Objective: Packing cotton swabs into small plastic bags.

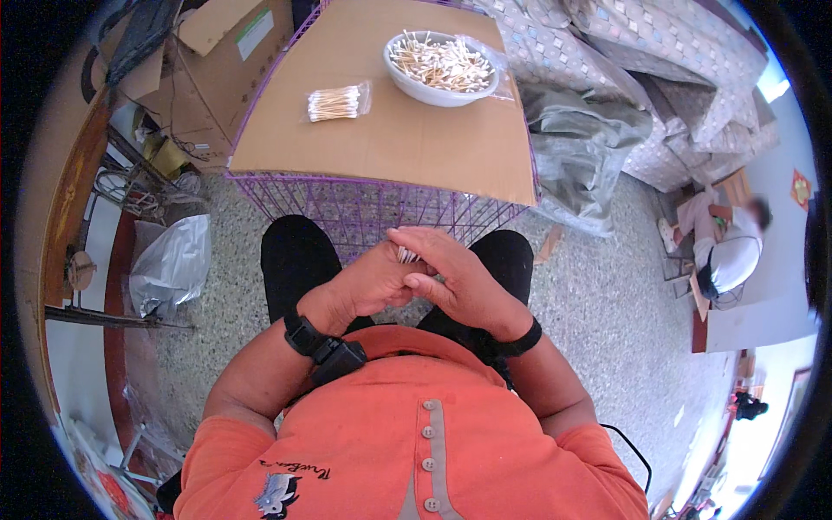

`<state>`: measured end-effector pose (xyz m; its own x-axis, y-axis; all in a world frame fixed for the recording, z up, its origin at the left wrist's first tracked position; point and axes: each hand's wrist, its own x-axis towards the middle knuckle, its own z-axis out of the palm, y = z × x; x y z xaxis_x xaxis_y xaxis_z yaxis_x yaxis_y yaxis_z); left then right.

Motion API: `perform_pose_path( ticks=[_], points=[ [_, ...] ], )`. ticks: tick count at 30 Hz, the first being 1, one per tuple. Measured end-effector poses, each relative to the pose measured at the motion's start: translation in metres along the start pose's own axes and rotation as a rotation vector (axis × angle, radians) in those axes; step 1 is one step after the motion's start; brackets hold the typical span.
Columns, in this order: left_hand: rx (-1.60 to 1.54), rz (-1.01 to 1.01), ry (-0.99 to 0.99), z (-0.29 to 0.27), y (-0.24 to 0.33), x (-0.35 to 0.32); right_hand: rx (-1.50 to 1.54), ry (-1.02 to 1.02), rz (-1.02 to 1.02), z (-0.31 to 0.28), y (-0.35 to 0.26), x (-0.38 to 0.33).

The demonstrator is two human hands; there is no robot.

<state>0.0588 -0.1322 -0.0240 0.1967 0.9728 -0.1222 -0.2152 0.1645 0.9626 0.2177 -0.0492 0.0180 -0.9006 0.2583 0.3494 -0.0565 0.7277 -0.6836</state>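
Head view: left hand [368, 282] and right hand [455, 277] meet over the lap, fingers curled tight around a small bunch of cotton swabs [406, 255] (only tips show).

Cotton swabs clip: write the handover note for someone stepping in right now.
Left hand and right hand are together over the lap, pinching a small bunch of swabs.
Loose swabs fill the white bowl on the cardboard top.
Done: one bagged bundle lies left of the bowl.
Left: the bunch in hand is unbagged, and the bowl looks full.
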Motion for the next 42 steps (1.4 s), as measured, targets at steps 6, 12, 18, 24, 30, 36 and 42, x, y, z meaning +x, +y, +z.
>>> perform_pose_path(
  ticks=[6,12,18,24,30,36,42],
  points=[
    [-0.325,-0.183,-0.032,0.003,0.011,-0.002,0.083,0.009,0.079,0.0,0.002,-0.001],
    [-0.339,-0.174,0.018,0.006,0.006,0.001,0.034,0.027,0.019,0.001,0.002,-0.005],
    [-0.138,-0.21,0.014,0.004,0.005,0.002,0.128,0.141,0.116,-0.013,0.0,-0.008],
    [0.298,0.02,0.032,0.015,0.013,-0.002,0.009,0.065,0.087,-0.014,-0.009,-0.011],
    [0.467,-0.14,-0.032,0.004,0.025,-0.019,0.108,0.019,0.156,-0.002,-0.02,-0.006],
    [0.503,-0.27,-0.136,-0.023,0.008,-0.024,0.073,0.043,0.091,0.009,-0.016,0.007],
    [0.229,-0.278,-0.135,-0.028,0.036,-0.042,0.183,0.129,0.321,0.002,-0.02,0.008]
  ],
)
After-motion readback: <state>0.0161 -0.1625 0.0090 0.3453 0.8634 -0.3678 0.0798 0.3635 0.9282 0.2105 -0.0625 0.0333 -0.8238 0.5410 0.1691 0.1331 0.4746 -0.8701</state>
